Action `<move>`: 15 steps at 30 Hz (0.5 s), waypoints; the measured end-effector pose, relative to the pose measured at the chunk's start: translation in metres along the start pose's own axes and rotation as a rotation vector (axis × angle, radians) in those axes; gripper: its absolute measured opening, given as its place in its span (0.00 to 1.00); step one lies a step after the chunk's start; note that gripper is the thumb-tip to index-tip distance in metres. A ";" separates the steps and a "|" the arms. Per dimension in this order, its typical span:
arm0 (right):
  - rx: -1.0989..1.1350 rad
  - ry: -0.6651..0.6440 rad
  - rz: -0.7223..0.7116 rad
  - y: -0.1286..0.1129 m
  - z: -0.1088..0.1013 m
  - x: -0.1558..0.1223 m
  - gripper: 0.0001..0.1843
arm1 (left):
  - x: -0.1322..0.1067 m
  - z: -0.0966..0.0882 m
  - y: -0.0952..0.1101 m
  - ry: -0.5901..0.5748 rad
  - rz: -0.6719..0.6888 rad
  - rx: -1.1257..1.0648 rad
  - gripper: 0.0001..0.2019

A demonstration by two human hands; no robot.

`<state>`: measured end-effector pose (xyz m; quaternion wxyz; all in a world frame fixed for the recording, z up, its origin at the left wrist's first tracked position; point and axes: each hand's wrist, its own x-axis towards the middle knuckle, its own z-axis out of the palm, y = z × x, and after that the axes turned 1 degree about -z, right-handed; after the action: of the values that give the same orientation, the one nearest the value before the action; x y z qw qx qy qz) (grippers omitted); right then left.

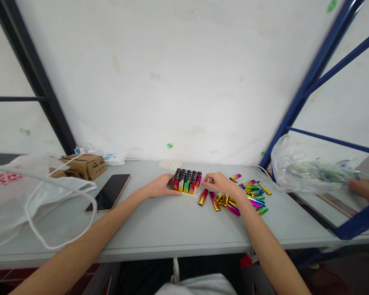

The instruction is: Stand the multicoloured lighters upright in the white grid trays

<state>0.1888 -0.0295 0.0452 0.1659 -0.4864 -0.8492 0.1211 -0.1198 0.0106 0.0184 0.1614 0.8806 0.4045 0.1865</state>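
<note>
A white tray (197,191) on the grey table (172,225) holds several upright shiny coloured lighters (187,180) in rows. My left hand (161,186) rests against the tray's left side, fingers curled round its edge. My right hand (218,182) hovers just right of the tray, fingers bent in a pinch; what they hold is too small to make out. A loose pile of lighters (242,196) in pink, gold and green lies to the right, partly under my right wrist.
A phone (109,191) lies face up at the left, beside a cardboard box (84,166) and a white plastic bag (21,196). A clear plastic bag (307,172) sits at the right, where another person's hand (365,189) shows. Blue frame bars (307,82) rise on the right.
</note>
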 end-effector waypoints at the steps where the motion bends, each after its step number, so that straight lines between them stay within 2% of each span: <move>1: -0.001 -0.033 0.016 0.001 -0.001 -0.001 0.20 | 0.000 0.000 0.000 0.001 0.003 -0.007 0.31; 4: -0.022 -0.114 0.053 0.002 0.003 -0.002 0.24 | 0.001 0.001 -0.001 0.001 0.022 -0.017 0.31; 7: -0.018 -0.132 0.071 0.003 0.009 -0.001 0.23 | 0.001 0.001 -0.001 0.005 0.035 -0.001 0.31; 11: -0.037 -0.071 0.139 0.011 0.012 0.001 0.18 | 0.000 0.000 0.001 0.003 0.058 -0.022 0.31; 15: -0.079 0.033 0.198 0.022 0.016 0.005 0.21 | 0.000 -0.001 0.002 0.005 0.052 -0.025 0.31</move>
<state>0.1974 -0.0146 0.0236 0.1479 -0.5761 -0.7982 0.0955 -0.1193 0.0094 0.0204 0.1666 0.8883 0.3795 0.1980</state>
